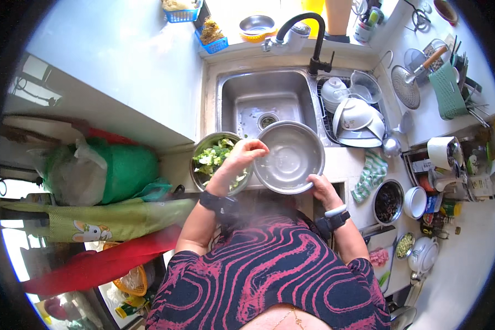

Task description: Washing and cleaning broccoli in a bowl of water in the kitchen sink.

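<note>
My right hand (322, 190) grips the lower right rim of a stainless steel bowl (291, 156), which is tilted over the front edge of the sink. Small pale scraps cling to its inside. My left hand (247, 153) is raised between this bowl and a second metal bowl (197, 175), with its fingers bent near the first bowl's left rim; whether something small is between them is unclear. Chopped green leafy vegetables (213, 157) lie in the second bowl, partly hidden by my left forearm. The sink basin (268, 99) has a drain strainer (268, 120) with bits in it.
A black faucet (319, 41) stands behind the sink. At its right, a dish rack holds white bowls (357, 115). Further right are a striped cloth (370, 175), a bowl of dark food (389, 202), a white bowl (416, 202) and a cutting board with raw meat (378, 256).
</note>
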A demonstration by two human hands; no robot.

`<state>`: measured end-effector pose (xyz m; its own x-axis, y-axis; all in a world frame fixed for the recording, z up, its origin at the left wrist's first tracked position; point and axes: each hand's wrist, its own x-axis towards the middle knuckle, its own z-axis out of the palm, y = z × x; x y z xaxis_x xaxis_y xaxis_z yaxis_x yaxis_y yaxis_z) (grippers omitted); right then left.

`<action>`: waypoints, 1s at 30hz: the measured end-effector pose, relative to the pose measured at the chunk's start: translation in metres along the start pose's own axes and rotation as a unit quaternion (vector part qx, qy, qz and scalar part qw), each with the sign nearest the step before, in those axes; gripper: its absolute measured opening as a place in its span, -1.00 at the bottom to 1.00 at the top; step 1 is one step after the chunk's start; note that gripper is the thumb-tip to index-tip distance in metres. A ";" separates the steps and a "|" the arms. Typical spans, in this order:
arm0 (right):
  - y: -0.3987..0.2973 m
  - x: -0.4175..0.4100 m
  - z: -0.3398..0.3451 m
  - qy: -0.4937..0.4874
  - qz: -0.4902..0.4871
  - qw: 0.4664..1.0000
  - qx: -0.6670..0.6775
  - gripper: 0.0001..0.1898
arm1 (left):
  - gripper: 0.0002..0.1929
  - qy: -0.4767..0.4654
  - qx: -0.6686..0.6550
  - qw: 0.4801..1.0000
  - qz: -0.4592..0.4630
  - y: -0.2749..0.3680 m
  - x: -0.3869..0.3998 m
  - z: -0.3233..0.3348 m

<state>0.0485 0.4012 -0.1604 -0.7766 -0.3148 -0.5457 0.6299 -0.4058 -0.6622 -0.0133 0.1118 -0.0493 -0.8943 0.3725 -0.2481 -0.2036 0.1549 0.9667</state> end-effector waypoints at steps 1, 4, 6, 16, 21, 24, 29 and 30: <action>0.002 0.003 -0.003 -0.005 0.001 1.000 -0.003 -0.57 | -0.84 -0.018 -0.055 0.998 -0.031 0.003 -0.006 -0.008; -0.007 0.002 0.010 0.047 0.050 0.996 0.050 -0.48 | -0.87 0.020 -0.038 0.999 -0.009 -0.006 -0.015 -0.008; -0.013 0.003 0.010 0.052 0.045 0.998 0.017 -0.48 | -0.86 0.060 0.086 0.994 0.016 -0.008 -0.015 0.004; -0.061 0.019 0.028 0.079 -0.060 0.994 -0.034 -0.65 | -0.92 0.230 0.469 0.815 0.250 -0.007 -0.002 0.025; -0.079 0.050 0.022 0.127 -0.093 0.985 -0.066 -0.62 | -0.82 0.277 0.416 0.847 0.182 0.002 -0.029 -0.022; -0.086 0.071 0.008 0.161 -0.120 0.972 -0.120 -0.36 | -0.84 0.289 0.354 0.876 0.156 0.003 -0.047 -0.041; -0.093 0.086 0.013 0.195 -0.203 0.942 -0.181 -0.40 | -0.86 0.295 0.300 0.901 0.110 -0.002 -0.069 -0.054; -0.093 0.091 0.009 0.214 -0.196 0.940 -0.180 -0.43 | -0.87 0.295 0.299 0.901 0.106 -0.005 -0.070 -0.056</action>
<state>-0.0812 0.4025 -0.1434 -0.9223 0.2032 -0.3286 0.3196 -0.0769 -0.9444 0.0278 0.0335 -0.0334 -0.9802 -0.0716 0.1845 0.0901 0.6690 0.7378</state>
